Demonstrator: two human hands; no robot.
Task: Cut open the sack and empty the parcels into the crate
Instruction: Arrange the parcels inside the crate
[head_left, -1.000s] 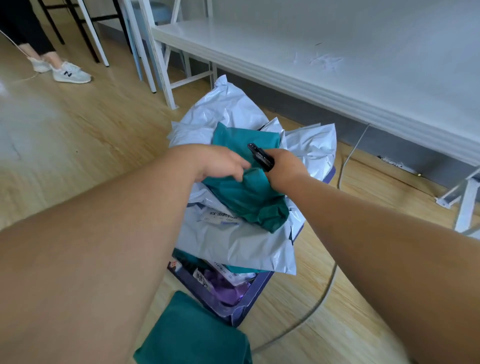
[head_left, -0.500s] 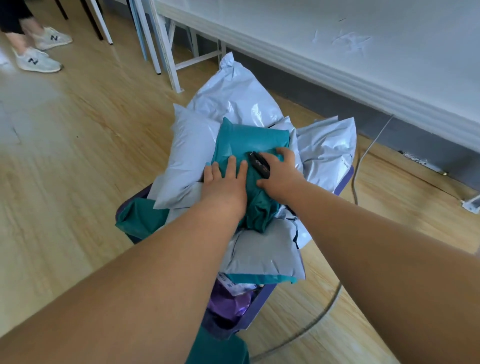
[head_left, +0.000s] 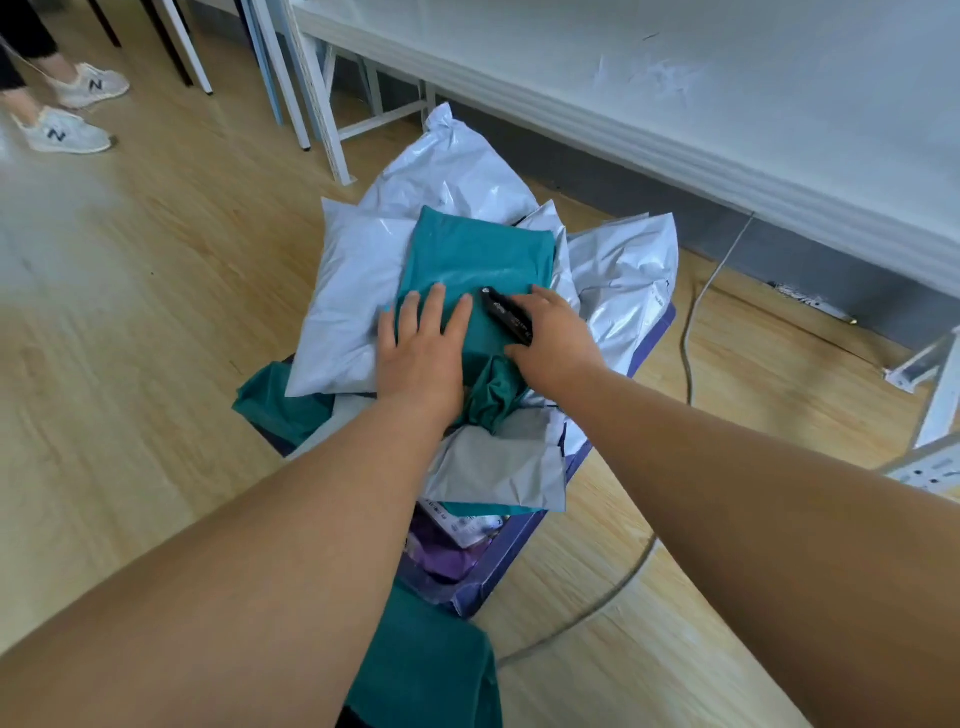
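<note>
A blue crate (head_left: 519, 540) on the floor is heaped with grey-white parcels (head_left: 358, 291) and teal ones. On top lies a teal parcel (head_left: 478, 254). My left hand (head_left: 421, 353) presses flat on its near end with straight fingers. My right hand (head_left: 556, 338) rests beside it and holds a black cutter (head_left: 506, 316) under the thumb against the teal parcel. A teal bag (head_left: 431, 670) lies on the floor in front of the crate; I cannot tell if it is the sack.
A white table (head_left: 675, 78) runs along the right, its legs (head_left: 322, 104) just behind the crate. A grey cable (head_left: 691, 332) trails over the wooden floor at the right. A person's feet in white sneakers (head_left: 62, 132) stand at far left.
My left hand has gone from gripping the teal parcel to lying flat on it. Both hands pushed the parcel down onto the heap. The view has come closer over the crate.
</note>
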